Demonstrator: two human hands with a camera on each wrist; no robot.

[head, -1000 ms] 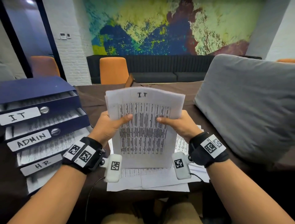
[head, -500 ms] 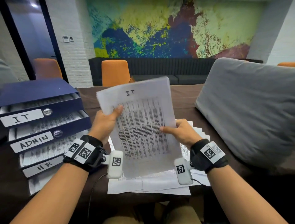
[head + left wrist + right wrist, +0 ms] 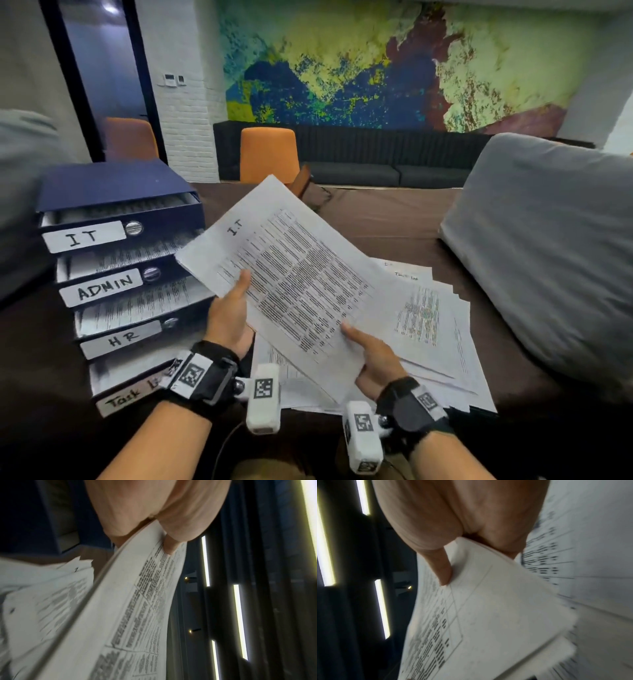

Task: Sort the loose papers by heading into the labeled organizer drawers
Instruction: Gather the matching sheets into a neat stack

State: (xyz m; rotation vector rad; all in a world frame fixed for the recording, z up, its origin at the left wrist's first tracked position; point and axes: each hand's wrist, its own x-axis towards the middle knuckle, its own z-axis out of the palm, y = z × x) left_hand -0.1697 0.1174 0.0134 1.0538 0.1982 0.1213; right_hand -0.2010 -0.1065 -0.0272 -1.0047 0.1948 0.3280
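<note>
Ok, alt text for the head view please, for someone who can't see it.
Left hand and right hand hold a white printed sheet headed IT, tilted toward the dark blue four-drawer organizer, above loose white papers on the brown table.

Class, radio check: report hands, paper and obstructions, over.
Left hand and right hand both pinch the IT-headed sheets. Sheets tilted toward the IT drawer, which stands open. Nothing between them.
</note>
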